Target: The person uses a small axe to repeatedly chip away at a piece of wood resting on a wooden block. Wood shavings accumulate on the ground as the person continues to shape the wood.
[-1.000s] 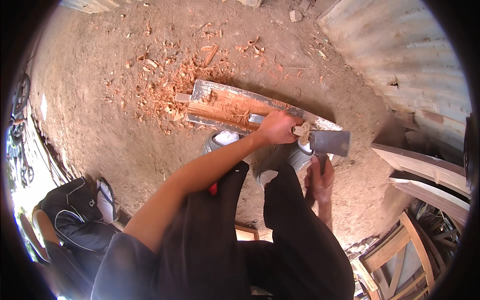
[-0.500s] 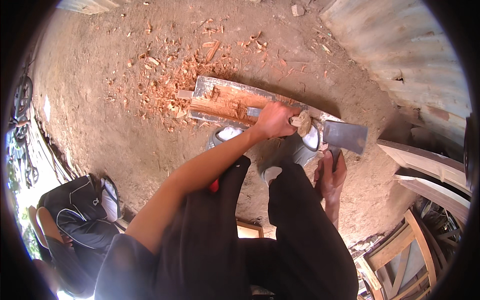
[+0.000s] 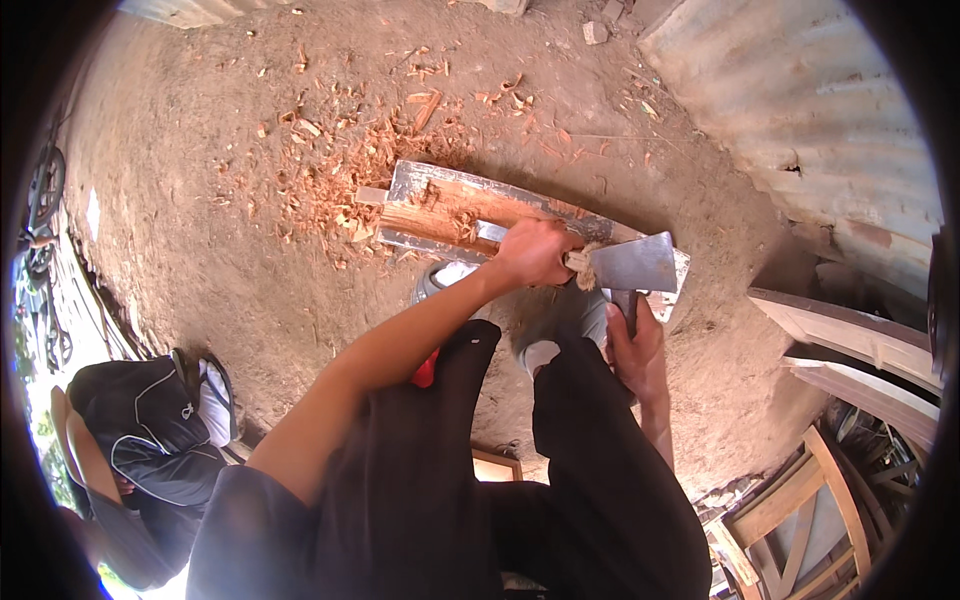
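Steel hatchet head [image 3: 635, 265], gripped by both closed hands, has been drawn rightward past the plank's [image 3: 450, 205] end.

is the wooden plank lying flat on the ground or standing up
Lying flat: the plank rests lengthwise on the dirt ground, wood chips beside it.
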The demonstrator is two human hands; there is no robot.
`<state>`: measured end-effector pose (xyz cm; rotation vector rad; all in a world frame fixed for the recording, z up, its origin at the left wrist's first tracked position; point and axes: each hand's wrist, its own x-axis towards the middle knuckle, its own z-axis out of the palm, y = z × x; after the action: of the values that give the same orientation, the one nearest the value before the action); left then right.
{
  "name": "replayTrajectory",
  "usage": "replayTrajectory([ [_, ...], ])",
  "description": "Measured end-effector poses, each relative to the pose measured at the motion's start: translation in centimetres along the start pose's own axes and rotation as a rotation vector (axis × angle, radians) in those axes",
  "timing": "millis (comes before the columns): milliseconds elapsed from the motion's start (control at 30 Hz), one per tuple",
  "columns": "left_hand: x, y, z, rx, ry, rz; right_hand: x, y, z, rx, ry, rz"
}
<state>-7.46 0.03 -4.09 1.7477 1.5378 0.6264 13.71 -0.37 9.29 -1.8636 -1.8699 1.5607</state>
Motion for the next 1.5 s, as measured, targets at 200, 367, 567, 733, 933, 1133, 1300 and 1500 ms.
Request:
replayTrajectory([
  [200, -0.7, 1.5, -0.2, 0.016, -0.204, 0.072, -1.0, 0.9, -2.1, 0.030, 0.054, -0.115],
  [367, 0.0, 3.4, 0.3, -0.250, -0.067, 0.115, -2.9, 0.6, -2.0, 0.434, 0.050, 0.002],
  [567, 0.8, 3.6, 0.9, -0.288, -0.019, 0.069, -3.4, 0.2, -1.8, 0.458, 0.053, 0.145],
  [733, 0.7, 4.0, 1.3, -0.215, -0.051, 0.059, -3.0, -0.4, -2.3, 0.408, 0.019, 0.127],
  [933, 0.8, 3.0, 1.0, -0.183, 0.046, -0.052, -3.4, 0.1, -0.9, 0.326, 0.107, 0.109],
  [1133, -0.5, 1.8, 0.8, -0.149, 0.092, 0.057, -2.4, -0.4, -2.1, 0.358, 0.043, 0.154],
  [1300, 0.0, 2.1, 1.0, -0.149, 0.087, -0.010, -2.0, -0.7, -0.2, 0.299, 0.107, 0.116],
  [1500, 0.4, 1.6, 0.8, -0.199, 0.229, -0.072, -1.8, -1.5, -1.7, 0.359, 0.073, 0.098],
])
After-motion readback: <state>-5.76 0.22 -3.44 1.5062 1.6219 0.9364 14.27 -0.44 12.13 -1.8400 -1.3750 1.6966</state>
